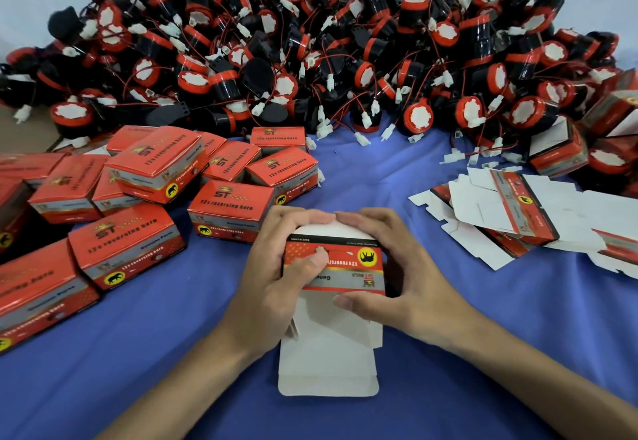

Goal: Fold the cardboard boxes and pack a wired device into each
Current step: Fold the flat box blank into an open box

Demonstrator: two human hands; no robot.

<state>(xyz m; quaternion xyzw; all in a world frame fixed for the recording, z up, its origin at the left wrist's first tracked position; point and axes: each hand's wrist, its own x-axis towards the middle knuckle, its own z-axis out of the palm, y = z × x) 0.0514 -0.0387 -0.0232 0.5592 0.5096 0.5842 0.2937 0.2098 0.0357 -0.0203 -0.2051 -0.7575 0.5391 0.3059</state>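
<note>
Head view: one half-folded box (345,268) near centre on the blue-covered desk (155,336), white flaps hanging open toward the near edge. Two hands hold it: left hand (272,267) curled round its left side with the thumb on the printed face, right hand (400,267) curled round the right side with the thumb pressing a white flap. Closed boxes (152,170) piled left, at least twelve countable; flat blanks (500,212) loosely stacked right, number unclear; wired devices (310,53) heaped along the far side, too many to count.
</note>
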